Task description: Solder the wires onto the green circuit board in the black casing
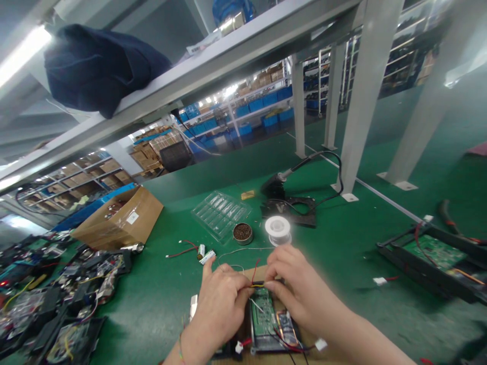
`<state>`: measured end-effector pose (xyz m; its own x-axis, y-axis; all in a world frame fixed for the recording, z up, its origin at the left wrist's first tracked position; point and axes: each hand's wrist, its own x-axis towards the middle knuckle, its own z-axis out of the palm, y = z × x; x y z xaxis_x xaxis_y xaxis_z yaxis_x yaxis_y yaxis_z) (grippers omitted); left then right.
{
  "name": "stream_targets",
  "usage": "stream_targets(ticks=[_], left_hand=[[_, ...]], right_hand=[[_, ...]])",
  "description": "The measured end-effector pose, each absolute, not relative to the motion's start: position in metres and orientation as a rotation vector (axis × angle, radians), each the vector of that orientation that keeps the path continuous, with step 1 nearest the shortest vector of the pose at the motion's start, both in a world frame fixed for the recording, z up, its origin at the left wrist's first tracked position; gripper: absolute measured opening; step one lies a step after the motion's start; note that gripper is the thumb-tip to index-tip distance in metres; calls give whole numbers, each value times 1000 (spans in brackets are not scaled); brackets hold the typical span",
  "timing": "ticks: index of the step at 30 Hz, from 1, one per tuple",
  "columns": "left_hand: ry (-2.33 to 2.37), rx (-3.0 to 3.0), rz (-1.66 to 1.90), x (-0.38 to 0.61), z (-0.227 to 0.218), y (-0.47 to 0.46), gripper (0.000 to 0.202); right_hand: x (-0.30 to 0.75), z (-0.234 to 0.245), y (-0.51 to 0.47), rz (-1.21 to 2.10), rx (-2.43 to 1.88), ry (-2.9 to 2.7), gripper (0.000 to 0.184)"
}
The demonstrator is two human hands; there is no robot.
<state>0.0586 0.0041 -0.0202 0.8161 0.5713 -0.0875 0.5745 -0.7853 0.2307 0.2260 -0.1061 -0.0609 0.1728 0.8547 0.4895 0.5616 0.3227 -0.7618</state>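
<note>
A green circuit board (262,315) in a dark frame lies on brown cardboard in front of me. My left hand (224,299) is at the board's far left corner, thumb and fingers pinched on a short yellow wire (257,286). At the far right corner my right hand (291,284) pinches the same wire's other end. A dark strip runs beside the wire, and a thin red wire (254,271) sticks up behind it. Copper-coloured winding (285,327) sits at the board's right. White connectors (320,344) on leads hang at the near edge. Both sets of fingertips are partly hidden.
Beyond my hands stand a solder wire spool (277,230), a round tin (242,232), a clear plastic tray (220,215) and a soldering iron holder (276,187). Dark assemblies pile up (49,304) beside a cardboard box (122,218) at left. Another framed board (437,253) lies right.
</note>
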Motion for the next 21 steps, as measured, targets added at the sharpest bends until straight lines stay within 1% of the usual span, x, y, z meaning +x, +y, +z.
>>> stream_targets(ticks=[5,11,17,21], left_hand=[[869,2741,-22,58,-20,3,19],[847,2727,-32,60,-17,2,20],[834,2754,-56,61,-16,1,19],[834,2789,-71,61,-17,2,19]], right_hand=[[231,-64,-103,494,-1325,-1445,15],[242,-66,-96,342,-1433,-1310,8],[233,-68,-91,342,-1452,-1318,15],[234,-68,-90,497,-1453,-1242,17]])
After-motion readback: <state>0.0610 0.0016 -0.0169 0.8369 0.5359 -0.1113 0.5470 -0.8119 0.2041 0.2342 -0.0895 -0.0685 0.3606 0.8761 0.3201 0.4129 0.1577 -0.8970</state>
